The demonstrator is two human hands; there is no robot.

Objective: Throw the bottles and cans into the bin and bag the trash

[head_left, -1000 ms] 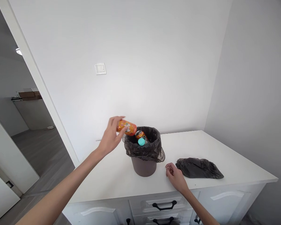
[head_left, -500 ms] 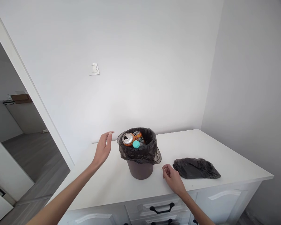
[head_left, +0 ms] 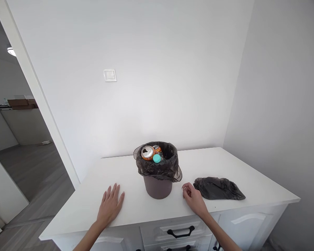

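Observation:
A purple-brown trash bin [head_left: 158, 189] stands on the white cabinet top, lined with a black trash bag [head_left: 159, 170] folded over its rim. In its mouth lie an opened orange can [head_left: 147, 152], a second orange can [head_left: 158, 150] partly hidden behind it, and a bottle with a turquoise cap [head_left: 156, 158]. My left hand [head_left: 110, 205] lies flat on the top, left of the bin, fingers spread and holding nothing. To the bin's right, my right hand [head_left: 193, 198] rests with curled fingers, nothing visible in them. Close beside it is a flattened black trash bag [head_left: 219, 188].
The white cabinet top [head_left: 136, 212] meets walls behind and at the right. Below its front edge are drawers with a black handle [head_left: 180, 232]. A light switch [head_left: 110, 75] is on the back wall. At the left a doorway shows another room with cardboard boxes [head_left: 18, 103].
My left hand has come down from the air beside the bin's rim onto the cabinet top. My right hand stays in place. The view has shifted slightly.

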